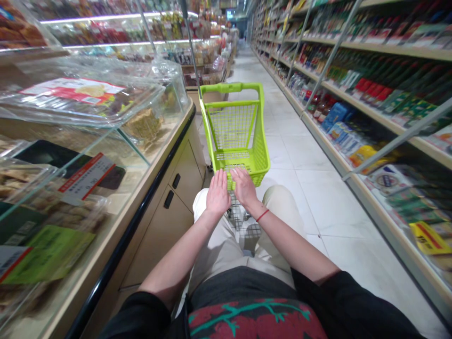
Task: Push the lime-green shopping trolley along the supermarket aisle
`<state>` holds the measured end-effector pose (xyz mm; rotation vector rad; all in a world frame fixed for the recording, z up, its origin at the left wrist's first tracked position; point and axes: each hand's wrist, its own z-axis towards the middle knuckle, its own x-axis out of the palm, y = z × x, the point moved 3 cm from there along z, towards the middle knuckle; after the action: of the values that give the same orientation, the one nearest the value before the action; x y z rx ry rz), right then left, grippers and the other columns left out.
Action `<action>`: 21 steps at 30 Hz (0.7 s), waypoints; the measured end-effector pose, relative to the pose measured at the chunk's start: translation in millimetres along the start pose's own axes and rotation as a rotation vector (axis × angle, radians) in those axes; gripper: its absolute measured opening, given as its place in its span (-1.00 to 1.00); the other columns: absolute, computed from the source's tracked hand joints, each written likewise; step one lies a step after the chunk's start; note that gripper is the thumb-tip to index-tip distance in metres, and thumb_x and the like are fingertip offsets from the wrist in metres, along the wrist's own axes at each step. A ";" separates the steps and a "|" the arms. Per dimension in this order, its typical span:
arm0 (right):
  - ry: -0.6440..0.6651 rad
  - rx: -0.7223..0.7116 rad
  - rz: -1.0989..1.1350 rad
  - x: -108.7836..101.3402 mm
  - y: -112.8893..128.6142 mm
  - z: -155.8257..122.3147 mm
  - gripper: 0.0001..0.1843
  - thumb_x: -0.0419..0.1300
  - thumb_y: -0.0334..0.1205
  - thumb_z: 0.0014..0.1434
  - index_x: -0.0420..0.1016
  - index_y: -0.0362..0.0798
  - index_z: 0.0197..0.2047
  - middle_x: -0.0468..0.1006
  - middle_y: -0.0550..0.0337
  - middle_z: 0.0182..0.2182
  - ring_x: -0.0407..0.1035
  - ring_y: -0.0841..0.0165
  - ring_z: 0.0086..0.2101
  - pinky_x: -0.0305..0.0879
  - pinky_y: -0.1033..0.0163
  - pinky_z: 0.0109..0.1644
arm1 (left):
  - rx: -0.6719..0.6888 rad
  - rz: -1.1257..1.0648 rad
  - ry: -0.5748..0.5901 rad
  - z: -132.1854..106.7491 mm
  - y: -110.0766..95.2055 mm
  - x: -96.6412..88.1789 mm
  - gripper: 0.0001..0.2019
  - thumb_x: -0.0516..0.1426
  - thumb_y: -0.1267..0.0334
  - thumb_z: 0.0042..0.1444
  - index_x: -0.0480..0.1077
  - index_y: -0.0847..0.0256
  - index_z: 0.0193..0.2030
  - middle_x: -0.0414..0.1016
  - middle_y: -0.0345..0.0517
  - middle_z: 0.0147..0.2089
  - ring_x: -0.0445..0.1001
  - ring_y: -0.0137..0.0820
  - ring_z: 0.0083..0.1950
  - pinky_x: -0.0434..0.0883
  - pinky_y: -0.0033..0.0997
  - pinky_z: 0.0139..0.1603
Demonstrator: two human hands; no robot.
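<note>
A lime-green plastic shopping cart (235, 129) stands in the aisle in front of my knees, its slatted basket showing no goods. My left hand (218, 190) rests over the near rim of the basket, fingers together and pointing forward. Close beside it, my right hand (243, 186) lies over the same rim, its fingers angled to the left. Both hands seem to hold this edge, though the undersides of the fingers and the thumbs are hidden. A raised green handle bar (231, 87) is at the cart's far end, out of my hands' reach.
On the left runs a wooden counter with a black bumper rail (141, 202), glass panels and packed food (88, 92). Shelves (367, 106) of bottles and boxes line the right side. Pale floor tiles (318, 197) stretch down the aisle. A thin pole (193, 52) rises by the cart.
</note>
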<state>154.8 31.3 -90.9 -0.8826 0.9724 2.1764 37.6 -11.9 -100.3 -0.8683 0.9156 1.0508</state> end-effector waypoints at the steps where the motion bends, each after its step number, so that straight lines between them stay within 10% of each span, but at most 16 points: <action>1: 0.019 -0.013 0.017 3.1 7.1 2.1 -0.50 -0.01 -0.50 0.29 0.45 -0.12 0.24 0.43 -0.14 0.25 0.23 0.20 0.30 0.03 -0.09 0.46 | 0.003 -0.002 0.002 0.0 0.3 0.0 -0.14 0.04 0.38 0.07 -0.19 0.51 0.50 -0.13 0.33 0.55 -0.25 -0.06 0.58 -0.04 0.07 0.53; 7: 0.034 -0.085 0.019 0.4 7.2 0.6 -0.43 -0.02 -0.55 0.25 0.42 -0.11 0.27 0.41 -0.11 0.27 0.23 0.21 0.31 0.05 -0.10 0.46 | 0.002 0.010 -0.001 -0.1 1.3 0.2 -0.15 0.03 0.40 0.07 -0.18 0.50 0.51 -0.13 0.30 0.55 -0.24 -0.09 0.58 -0.05 0.05 0.54; 21: -0.175 0.072 -0.130 -48.4 -84.4 -20.3 -0.47 -0.08 -0.59 0.21 0.49 -0.14 0.14 0.51 -0.14 0.15 0.28 0.14 0.26 0.12 -0.19 0.39 | 0.005 0.020 0.014 0.0 0.3 -1.7 -0.17 0.04 0.39 0.08 -0.15 0.54 0.49 -0.13 0.30 0.55 -0.25 -0.10 0.58 -0.04 0.01 0.54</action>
<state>252.0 50.7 -98.5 -0.6898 0.8768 2.0564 37.0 -12.3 -98.8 -0.8651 0.9392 1.0605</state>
